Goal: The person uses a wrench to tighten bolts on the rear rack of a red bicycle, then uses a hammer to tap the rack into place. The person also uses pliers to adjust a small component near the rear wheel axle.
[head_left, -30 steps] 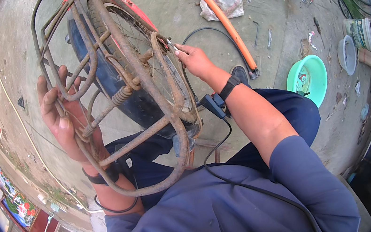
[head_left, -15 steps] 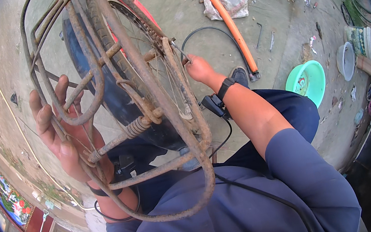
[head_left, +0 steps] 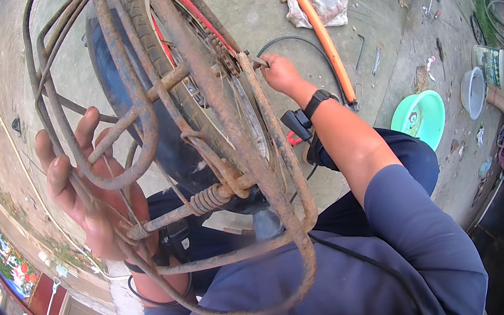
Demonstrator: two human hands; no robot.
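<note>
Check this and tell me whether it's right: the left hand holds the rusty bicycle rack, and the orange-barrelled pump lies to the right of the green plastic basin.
One part is wrong: in the head view, the orange-barrelled pump lies to the left of the green plastic basin, not to its right. The left hand does hold the rusty bicycle rack.

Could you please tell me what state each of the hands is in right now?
Left hand: open, fingers loosely bent against the rusty bicycle carrier rack.
Right hand: closed, holding a thin metal tool, its kind unclear.
</note>
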